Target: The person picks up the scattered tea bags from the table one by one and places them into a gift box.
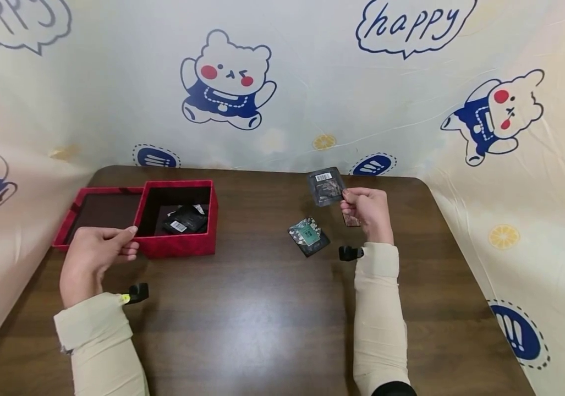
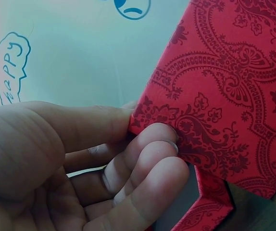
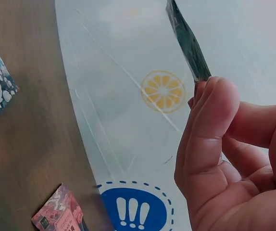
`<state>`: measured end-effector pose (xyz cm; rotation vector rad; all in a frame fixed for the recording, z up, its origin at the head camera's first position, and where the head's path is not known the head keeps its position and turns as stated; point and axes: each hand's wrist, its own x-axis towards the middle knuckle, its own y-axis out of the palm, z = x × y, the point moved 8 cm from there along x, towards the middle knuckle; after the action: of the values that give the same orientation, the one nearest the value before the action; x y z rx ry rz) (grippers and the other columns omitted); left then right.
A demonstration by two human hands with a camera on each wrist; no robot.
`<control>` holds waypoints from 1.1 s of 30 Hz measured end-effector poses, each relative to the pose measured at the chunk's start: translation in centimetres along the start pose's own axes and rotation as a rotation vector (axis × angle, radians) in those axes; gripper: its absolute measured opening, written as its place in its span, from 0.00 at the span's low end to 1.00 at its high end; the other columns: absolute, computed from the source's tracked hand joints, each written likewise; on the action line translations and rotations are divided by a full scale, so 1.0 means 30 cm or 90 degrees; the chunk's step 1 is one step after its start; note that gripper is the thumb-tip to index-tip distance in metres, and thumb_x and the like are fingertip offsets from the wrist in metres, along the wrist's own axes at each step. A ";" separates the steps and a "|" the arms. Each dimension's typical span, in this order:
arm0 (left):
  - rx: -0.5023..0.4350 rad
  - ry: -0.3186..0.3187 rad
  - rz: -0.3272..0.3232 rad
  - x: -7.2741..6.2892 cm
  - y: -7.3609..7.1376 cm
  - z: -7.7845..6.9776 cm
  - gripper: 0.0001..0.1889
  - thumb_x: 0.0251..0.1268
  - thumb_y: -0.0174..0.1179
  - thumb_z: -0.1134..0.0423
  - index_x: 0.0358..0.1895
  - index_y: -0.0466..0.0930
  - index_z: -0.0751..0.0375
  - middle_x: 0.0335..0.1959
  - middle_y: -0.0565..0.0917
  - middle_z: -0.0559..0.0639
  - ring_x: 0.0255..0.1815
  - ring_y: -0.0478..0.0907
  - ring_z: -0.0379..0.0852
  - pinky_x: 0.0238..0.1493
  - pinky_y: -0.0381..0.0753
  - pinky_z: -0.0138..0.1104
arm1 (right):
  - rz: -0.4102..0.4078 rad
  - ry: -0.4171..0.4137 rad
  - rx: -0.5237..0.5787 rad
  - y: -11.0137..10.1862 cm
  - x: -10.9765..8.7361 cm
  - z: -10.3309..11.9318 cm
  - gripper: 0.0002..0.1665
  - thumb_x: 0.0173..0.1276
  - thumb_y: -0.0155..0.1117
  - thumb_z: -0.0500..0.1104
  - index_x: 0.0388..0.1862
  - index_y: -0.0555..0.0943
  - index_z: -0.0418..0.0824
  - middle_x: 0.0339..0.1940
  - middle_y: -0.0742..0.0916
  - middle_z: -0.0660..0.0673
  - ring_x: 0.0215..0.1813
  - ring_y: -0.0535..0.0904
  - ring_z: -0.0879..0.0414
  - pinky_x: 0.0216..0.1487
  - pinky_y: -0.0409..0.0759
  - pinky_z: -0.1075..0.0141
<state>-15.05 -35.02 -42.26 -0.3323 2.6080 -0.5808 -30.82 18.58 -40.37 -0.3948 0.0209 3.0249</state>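
Note:
At the table's left stands a red patterned box [image 1: 178,246] with dark sachets [image 1: 185,220] inside. My left hand [image 1: 96,253] pinches its near left corner between thumb and fingers; the left wrist view shows the patterned red side [image 2: 224,96] close up. Over the table's far right part, my right hand [image 1: 368,212] pinches a black square sachet [image 1: 325,187] by its edge, its side with a white barcode label facing me. In the right wrist view that sachet [image 3: 188,43] appears nearly edge-on. Below it on the table lie teal-and-black floral sachets [image 1: 308,236], overlapping.
A reddish sachet [image 1: 351,219] lies partly behind my right hand. Left of the box is its red-rimmed lid [image 1: 104,214], dark inside face up. A printed cloth [image 1: 302,99] with cartoon bears hangs behind the brown table [image 1: 252,319] and along its sides.

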 end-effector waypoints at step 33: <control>0.006 0.024 0.014 0.002 -0.011 -0.010 0.34 0.71 0.61 0.46 0.63 0.75 0.76 0.33 0.88 0.54 0.34 0.89 0.48 0.39 0.84 0.29 | 0.179 -0.022 -0.036 0.429 -0.005 0.014 0.10 0.71 0.62 0.28 0.46 0.81 0.21 0.24 0.86 0.39 0.23 0.84 0.56 0.31 0.86 0.65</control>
<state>-15.20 -35.22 -41.88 -0.2919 2.6404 -0.5962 -31.98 5.75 -39.90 -0.3716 -0.0114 3.3163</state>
